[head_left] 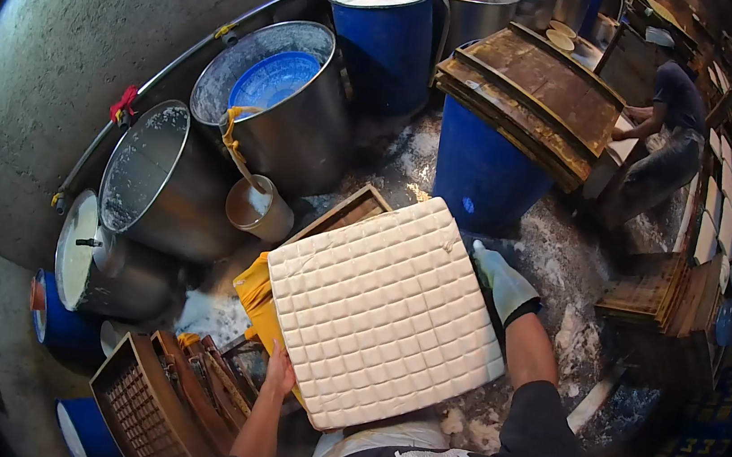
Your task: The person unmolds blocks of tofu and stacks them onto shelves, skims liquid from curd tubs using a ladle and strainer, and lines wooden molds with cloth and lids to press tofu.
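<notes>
A large cream-coloured slab [383,312], marked all over with a grid of squares, lies tilted in front of my body. It looks like pressed tofu, though I cannot be certain. My left hand [279,370], bare, grips its lower left edge, the fingers partly hidden underneath. At the slab's right edge is my right hand [506,283], in a pale glove with a dark cuff, holding that side with fingers extended along it. Something yellow [259,308] shows beneath the slab's left side, and a wooden frame [342,212] shows behind its upper edge.
Steel vats [283,120] and a blue drum [378,40] line the wall at left. Stained boards [535,90] top another blue drum [490,170] ahead. Wooden crates [152,403] stand lower left. A co-worker [671,128] bends beside racks at right. The floor [579,343] looks wet.
</notes>
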Demonstrator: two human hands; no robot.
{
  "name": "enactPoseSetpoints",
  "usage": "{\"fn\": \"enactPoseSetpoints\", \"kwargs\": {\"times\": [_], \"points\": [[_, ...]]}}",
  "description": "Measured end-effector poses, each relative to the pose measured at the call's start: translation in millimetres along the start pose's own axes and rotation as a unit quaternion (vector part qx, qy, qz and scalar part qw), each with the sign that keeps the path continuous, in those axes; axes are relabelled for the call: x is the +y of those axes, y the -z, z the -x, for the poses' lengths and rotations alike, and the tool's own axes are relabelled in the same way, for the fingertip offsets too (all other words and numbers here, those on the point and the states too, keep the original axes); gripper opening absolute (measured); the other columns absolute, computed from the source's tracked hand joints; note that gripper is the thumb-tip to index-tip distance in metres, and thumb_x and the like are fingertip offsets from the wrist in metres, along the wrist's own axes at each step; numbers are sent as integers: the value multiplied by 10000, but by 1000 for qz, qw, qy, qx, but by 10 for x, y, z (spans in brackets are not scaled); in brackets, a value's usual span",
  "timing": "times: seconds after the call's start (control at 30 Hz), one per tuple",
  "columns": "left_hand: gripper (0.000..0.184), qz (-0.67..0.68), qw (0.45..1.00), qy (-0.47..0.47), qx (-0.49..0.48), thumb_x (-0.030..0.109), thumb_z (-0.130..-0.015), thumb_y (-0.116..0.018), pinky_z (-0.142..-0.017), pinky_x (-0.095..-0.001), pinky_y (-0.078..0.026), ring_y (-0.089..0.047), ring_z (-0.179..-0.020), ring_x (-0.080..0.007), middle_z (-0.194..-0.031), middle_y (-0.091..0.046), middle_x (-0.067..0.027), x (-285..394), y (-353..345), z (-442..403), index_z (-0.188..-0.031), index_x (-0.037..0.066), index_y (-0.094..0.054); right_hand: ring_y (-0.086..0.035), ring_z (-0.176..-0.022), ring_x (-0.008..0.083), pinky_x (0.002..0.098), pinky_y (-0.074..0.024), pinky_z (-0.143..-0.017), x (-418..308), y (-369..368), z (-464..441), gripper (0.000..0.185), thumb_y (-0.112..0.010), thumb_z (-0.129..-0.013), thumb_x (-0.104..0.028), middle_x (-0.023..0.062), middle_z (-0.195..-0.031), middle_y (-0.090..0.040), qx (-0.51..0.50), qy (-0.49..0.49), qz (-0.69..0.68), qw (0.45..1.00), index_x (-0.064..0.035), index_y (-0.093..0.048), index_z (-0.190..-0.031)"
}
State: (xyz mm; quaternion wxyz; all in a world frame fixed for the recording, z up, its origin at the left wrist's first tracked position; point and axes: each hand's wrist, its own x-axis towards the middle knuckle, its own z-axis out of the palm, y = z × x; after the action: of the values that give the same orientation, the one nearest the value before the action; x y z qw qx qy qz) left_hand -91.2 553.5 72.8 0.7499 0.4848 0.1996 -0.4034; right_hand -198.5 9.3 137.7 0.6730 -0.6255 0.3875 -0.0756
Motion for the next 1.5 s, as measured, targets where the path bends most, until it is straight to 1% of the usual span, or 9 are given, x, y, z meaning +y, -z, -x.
{"fn": "enactPoseSetpoints", "kwargs": {"times": [0.17, 0.53, 1.0, 1.1, 1.23, 1.27, 1.3, 1.37, 1.5], "points": [[892, -15, 1000, -24, -9, 735, -988, -363, -1156, -525, -399, -543, -1342, -352, -1471, -550, -190, -61, 47, -41, -1485, 0, -444, -593, -1247, 245, 363, -442, -1069, 79, 25, 52, 596, -490, -1049, -462, 139, -1344, -638, -80, -18, -51, 995, 28, -553, -1381], [901, -42, 994, 2, -105, 751, -983, -354, -1117, -493, -451, -568, -1318, -324, -1460, -560, -187, 151, 130, 207, -1476, 7, -472, -561, -1289, 233, 354, -418, -1095, 207, 155, 1340, 602, -442, -1072, -454, 141, -1397, -605, -38, 21, -171, 984, 31, -521, -1421], [920, -240, 894, 234, -298, 794, -948, -381, -1035, -483, -518, -656, -1183, -312, -1330, -661, -169, 3, -187, 737, -1384, 8, -579, -547, -1292, 203, 334, -403, -1110, 1364, -177, 5462, 576, -338, -1117, -420, 108, -1425, -592, 231, 50, -291, 927, 17, -499, -1455], [903, -320, 861, 224, -327, 789, -948, -401, -1003, -436, -533, -668, -1156, -283, -1299, -683, -143, 406, -282, 765, -1397, 24, -574, -392, -1452, 188, 346, -303, -1203, 1808, -425, 5895, 543, -390, -1115, -305, 104, -1599, -408, 315, 100, 15, 944, -12, -354, -1570], [837, -297, 879, 182, -327, 750, -950, -447, -995, -473, -552, -651, -1194, -288, -1329, -664, -122, 634, -130, 894, -1405, 59, -567, -388, -1456, 193, 349, -299, -1205, 1548, -643, 6052, 545, -396, -1112, -301, 109, -1601, -404, 328, 87, -97, 936, -11, -350, -1572], [870, -373, 812, 111, -435, 760, -939, -453, -1033, -493, -523, -629, -1234, -312, -1377, -637, -136, 710, -287, 1109, -1421, 43, -555, -387, -1456, 195, 349, -298, -1206, 1461, -692, 6118, 546, -397, -1112, -300, 110, -1601, -403, 337, 84, -121, 930, -11, -349, -1572], [918, -342, 850, 162, -366, 779, -932, -439, -1078, -518, -479, -603, -1268, -337, -1419, -606, -155, 681, -350, 1010, -1437, 19, -535, -386, -1457, 196, 350, -297, -1207, 1390, -782, 6202, 546, -399, -1111, -299, 111, -1602, -402, 353, 83, -129, 923, -11, -348, -1572], [939, -346, 812, 245, -401, 795, -931, -418, -1092, -524, -459, -597, -1269, -346, -1395, -622, -161, 675, -419, 745, -1417, 1, -546, -384, -1459, 199, 351, -296, -1208, 1352, -1037, 6361, 548, -402, -1109, -297, 114, -1603, -400, 384, 89, -135, 909, -11, -346, -1573], [946, -319, 801, 277, -424, 806, -935, -391, -1072, -510, -467, -625, -1213, -343, -1343, -650, -174, 482, -381, 603, -1360, -18, -582, -380, -1462, 205, 353, -292, -1210, 1439, -1579, 6494, 550, -408, -1107, -293, 118, -1605, -396, 435, 94, -128, 886, -11, -342, -1574]]}}
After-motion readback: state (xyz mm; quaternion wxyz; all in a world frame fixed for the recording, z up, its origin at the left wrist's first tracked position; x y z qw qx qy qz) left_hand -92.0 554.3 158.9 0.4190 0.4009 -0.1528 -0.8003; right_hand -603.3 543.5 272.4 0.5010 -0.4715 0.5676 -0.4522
